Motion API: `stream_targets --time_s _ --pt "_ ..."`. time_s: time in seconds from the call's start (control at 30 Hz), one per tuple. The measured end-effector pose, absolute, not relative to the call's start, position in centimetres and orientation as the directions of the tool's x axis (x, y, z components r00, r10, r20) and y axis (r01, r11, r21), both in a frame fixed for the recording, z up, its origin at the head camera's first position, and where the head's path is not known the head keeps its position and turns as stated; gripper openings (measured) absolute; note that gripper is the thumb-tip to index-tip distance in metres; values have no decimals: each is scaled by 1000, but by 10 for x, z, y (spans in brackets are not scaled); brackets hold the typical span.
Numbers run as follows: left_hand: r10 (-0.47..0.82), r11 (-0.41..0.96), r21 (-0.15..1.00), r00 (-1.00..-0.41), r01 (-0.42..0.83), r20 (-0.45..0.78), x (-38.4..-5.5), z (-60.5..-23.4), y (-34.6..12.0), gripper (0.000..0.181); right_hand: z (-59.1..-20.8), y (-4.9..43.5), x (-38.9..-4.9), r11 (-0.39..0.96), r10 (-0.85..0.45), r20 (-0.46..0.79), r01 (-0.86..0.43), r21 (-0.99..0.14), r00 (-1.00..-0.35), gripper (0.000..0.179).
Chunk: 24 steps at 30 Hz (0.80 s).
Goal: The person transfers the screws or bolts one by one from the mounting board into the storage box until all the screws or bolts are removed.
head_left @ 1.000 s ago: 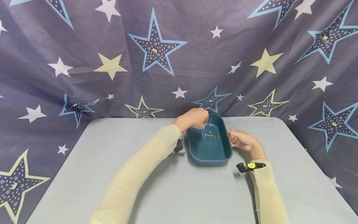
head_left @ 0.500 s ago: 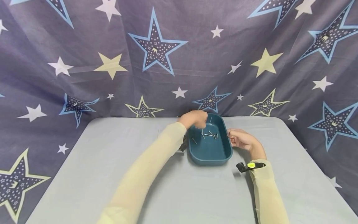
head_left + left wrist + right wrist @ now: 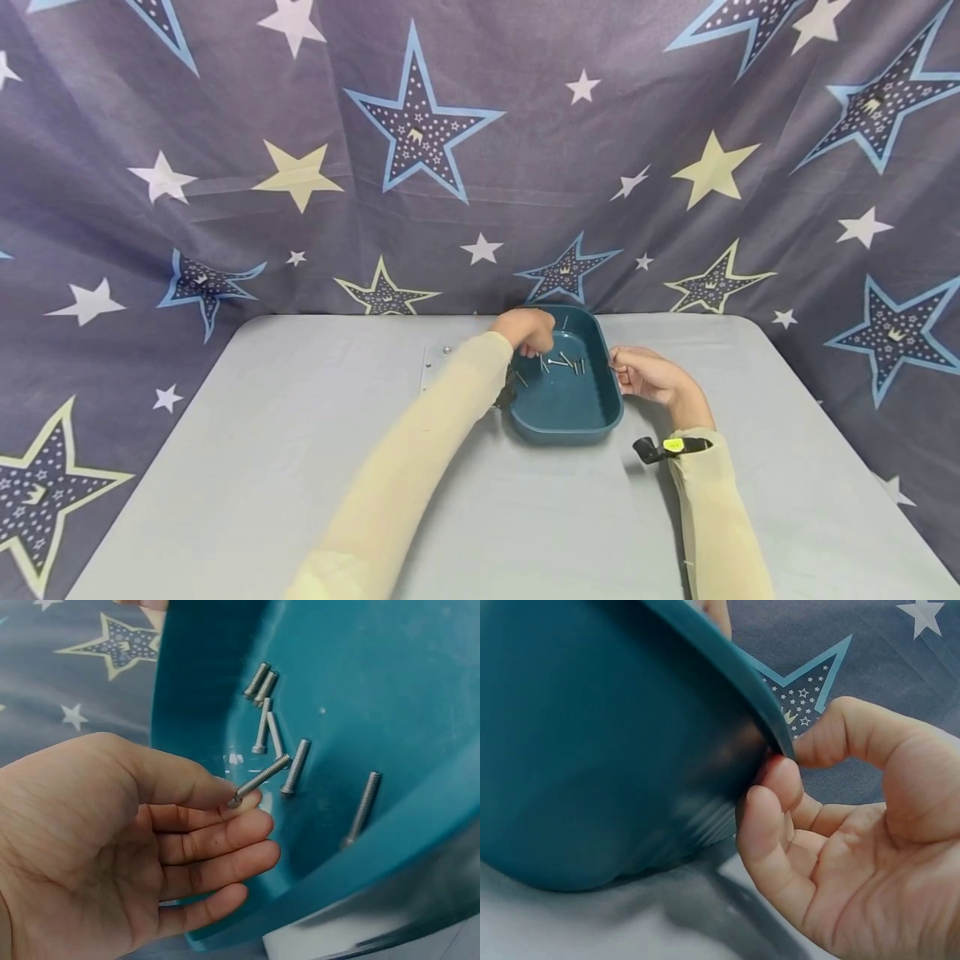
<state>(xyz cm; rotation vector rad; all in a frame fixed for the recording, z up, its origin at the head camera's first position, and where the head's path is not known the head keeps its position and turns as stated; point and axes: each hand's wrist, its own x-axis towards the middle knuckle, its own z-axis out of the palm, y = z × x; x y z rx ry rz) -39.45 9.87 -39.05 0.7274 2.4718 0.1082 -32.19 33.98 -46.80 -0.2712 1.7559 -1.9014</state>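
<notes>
My left hand (image 3: pixel 528 329) is over the left far part of a teal plastic bin (image 3: pixel 567 412). In the left wrist view, its thumb and index finger pinch a silver bolt (image 3: pixel 261 780) near the head, with the threaded end pointing out; the other fingers are loosely bent. Several loose bolts (image 3: pixel 298 766) lie on the bin floor beyond the fingertips. At the bin's right side, my right hand (image 3: pixel 648 379) grips the rim between thumb and fingers, and the right wrist view shows the outer wall (image 3: pixel 615 750) beside those fingers.
Left of the bin lies a flat pale metal plate (image 3: pixel 432 377) with small round hardware (image 3: pixel 447 350) on it, mostly hidden under the left sleeve (image 3: pixel 420 458). A star-patterned cloth (image 3: pixel 480 208) hangs behind the grey-white table (image 3: pixel 562 517).
The left hand has moved slightly right and nearer to me, lower toward the bolts in the bin. More of the plate shows left of the sleeve. The right hand stays on the rim.
</notes>
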Motion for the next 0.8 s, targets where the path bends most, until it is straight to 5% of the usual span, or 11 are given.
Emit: stream_targets --time_s 0.33,0.8 --pt "467 883 248 -698 399 -542 -399 -408 98 22 -471 341 -323 -13 -513 -205 246 -969 -834 37" --pt "409 912 234 -767 336 -495 -398 -411 101 17 -471 341 -322 -12 -513 -200 240 -971 -835 38"
